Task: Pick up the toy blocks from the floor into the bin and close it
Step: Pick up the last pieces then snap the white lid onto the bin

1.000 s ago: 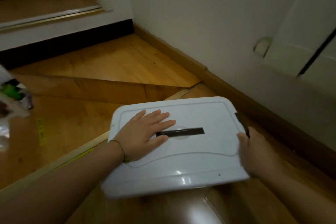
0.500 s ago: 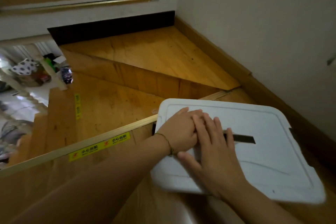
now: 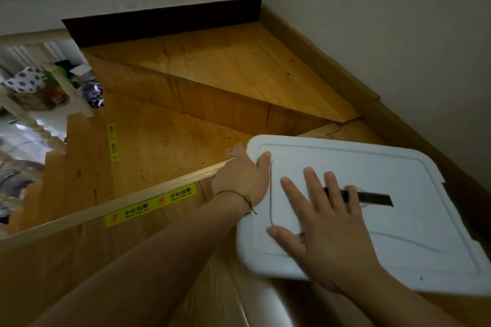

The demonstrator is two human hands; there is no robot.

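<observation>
Fingers [image 3: 313,183] straight and spread, the right hand [image 3: 326,231] pressed flat on the white lid [image 3: 398,233], tips reaching its black slot [image 3: 374,198]. The left hand [image 3: 240,180] clasped the lid's left rim, thumb on top, other fingers hidden over the side. The bin was hidden beneath the lid; no blocks showed. The lid's long axis ran left to right, and its bare right end lay nearer the right hand, which probably had to seat it.
</observation>
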